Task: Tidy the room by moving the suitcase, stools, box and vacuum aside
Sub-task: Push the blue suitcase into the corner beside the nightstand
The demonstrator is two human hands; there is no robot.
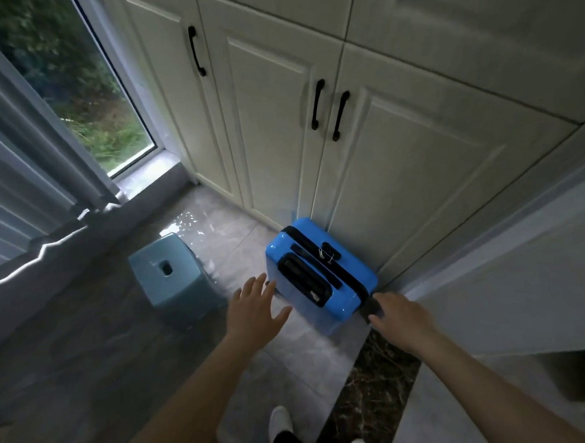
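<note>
A bright blue hard-shell suitcase [319, 276] with black handles stands upright on the floor, close against the white cabinet doors. My right hand [399, 317] is at its right side, fingers on the dark side handle there. My left hand [254, 308] hovers open with fingers spread, just left of the suitcase and a little short of touching it. A pale blue plastic stool [172, 275] with a slot in its seat stands on the floor to the left. The box and vacuum are not in view.
Tall white cabinets [381, 152] with black handles fill the back. A window [81, 96] and grey curtain [24, 171] are on the left. A white wall corner [501, 263] and dark marble threshold strip [373, 384] lie right. My white shoes [280, 420] show below.
</note>
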